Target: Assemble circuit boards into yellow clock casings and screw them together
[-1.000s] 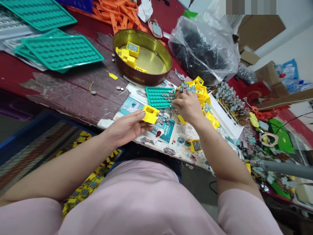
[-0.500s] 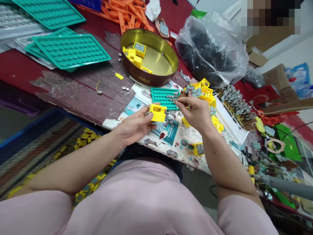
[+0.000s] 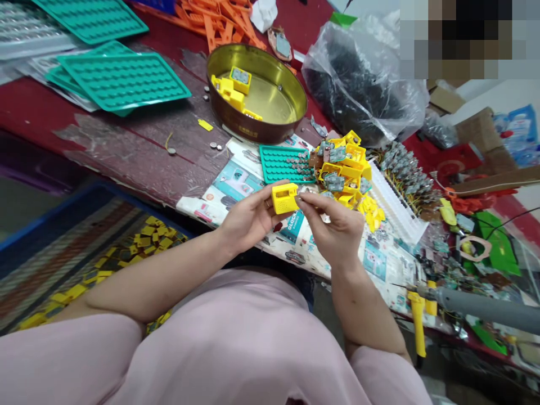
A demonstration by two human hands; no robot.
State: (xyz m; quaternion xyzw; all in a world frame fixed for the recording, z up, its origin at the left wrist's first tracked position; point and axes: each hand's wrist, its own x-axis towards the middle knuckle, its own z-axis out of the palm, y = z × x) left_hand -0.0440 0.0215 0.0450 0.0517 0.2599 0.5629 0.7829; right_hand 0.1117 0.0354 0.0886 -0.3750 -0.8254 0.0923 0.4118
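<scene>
My left hand (image 3: 253, 219) grips a small yellow plastic casing (image 3: 284, 198), its slotted opening facing up and a patch of small holes on its side. At the casing's right edge, my right hand (image 3: 331, 222) pinches a small grey button cell (image 3: 298, 198), mostly hidden by the fingertips. Just beyond the hands lies a green ridged tray (image 3: 274, 165) with several silver button cells (image 3: 300, 163) at its right end. To the right is a heap of yellow casings (image 3: 354, 163) with grey circuit parts among them.
A round gold tin (image 3: 253, 132) holds several yellow casings. More green trays (image 3: 126, 81) lie at left, orange parts (image 3: 215, 22) at the back. A black-filled plastic bag (image 3: 363, 84) stands behind. At right are a white rack (image 3: 399, 205) and a soldering iron (image 3: 472, 301); lower left, a blue-edged bin (image 3: 97, 197).
My right hand has come from the green tray down to the casing's right side, fingers pinched. My left hand has shifted slightly right with the casing.
</scene>
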